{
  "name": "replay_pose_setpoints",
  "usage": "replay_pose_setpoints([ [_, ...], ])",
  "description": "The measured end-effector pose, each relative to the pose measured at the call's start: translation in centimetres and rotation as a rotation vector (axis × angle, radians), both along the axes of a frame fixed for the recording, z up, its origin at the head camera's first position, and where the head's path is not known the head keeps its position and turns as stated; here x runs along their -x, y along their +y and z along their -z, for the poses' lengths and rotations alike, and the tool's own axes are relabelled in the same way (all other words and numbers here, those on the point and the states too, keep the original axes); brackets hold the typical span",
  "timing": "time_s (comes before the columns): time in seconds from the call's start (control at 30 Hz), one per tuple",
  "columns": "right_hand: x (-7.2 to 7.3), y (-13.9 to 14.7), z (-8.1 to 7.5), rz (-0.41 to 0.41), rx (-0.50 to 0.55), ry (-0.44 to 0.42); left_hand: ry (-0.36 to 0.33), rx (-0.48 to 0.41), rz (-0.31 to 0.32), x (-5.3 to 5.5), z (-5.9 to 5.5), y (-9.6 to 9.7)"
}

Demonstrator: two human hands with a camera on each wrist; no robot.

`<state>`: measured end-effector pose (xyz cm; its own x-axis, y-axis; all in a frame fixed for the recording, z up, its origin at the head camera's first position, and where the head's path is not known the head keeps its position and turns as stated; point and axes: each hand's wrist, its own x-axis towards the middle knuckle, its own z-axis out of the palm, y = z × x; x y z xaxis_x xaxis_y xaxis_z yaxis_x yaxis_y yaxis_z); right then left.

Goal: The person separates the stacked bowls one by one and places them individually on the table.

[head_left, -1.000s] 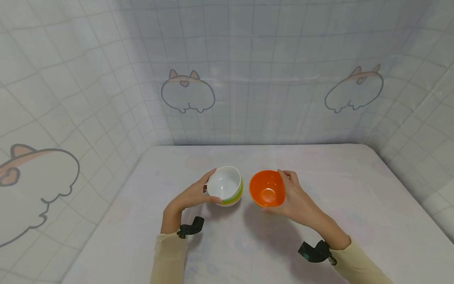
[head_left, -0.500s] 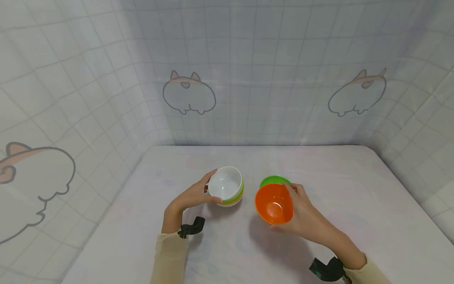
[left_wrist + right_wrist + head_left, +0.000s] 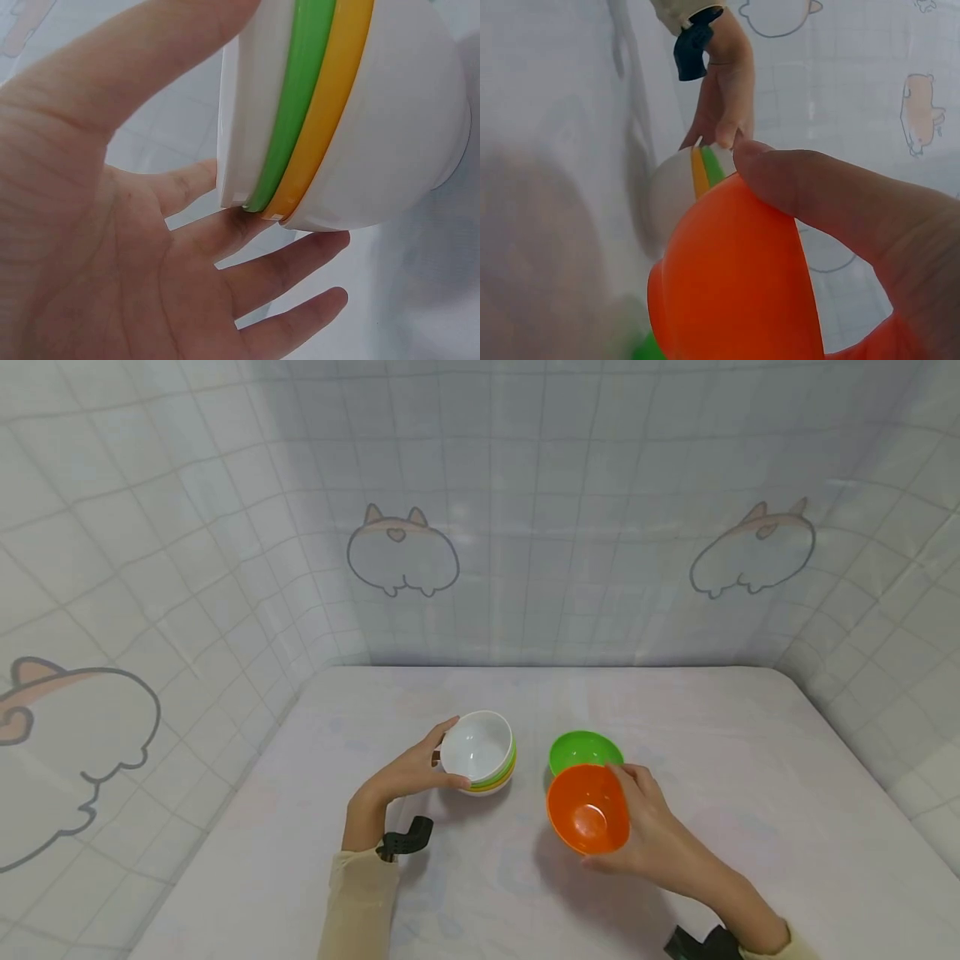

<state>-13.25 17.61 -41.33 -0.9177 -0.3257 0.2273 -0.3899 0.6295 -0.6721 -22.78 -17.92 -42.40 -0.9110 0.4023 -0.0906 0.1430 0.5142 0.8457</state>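
The glossy orange round bowl is raised above the table, right of its middle, its mouth turned up and toward the person, its base toward the tabletop. The nested bowl stack, left of it and well short of the table's left edge, has its mouth up and leaning toward that edge; its bands run white, green, yellow-orange and white from rim to base.

A bright green round bowl sits mouth up toward the table's far edge, its near side hidden by the orange bowl. White grid-patterned sheeting with animal drawings rises beyond the far edge.

The right hand reaches in from the near right, its grip pinching the orange bowl's right side, thumb nearest the person. The left hand bends in from the near left, its grip spread around the stack's left side, holding it between thumb and fingers.
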Motion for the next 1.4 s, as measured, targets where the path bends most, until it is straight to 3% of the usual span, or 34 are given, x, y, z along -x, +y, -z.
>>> replay_pose_setpoints([
  [0.67,-0.6,0.1,2.5,-0.007,-0.036,0.023,-0.016,0.001,-0.025,-0.2,-0.1,0.1],
  [1.4,-0.2,0.3,3.6,-0.012,-0.029,0.037,-0.016,-0.007,-0.015,0.0,0.0,0.3],
])
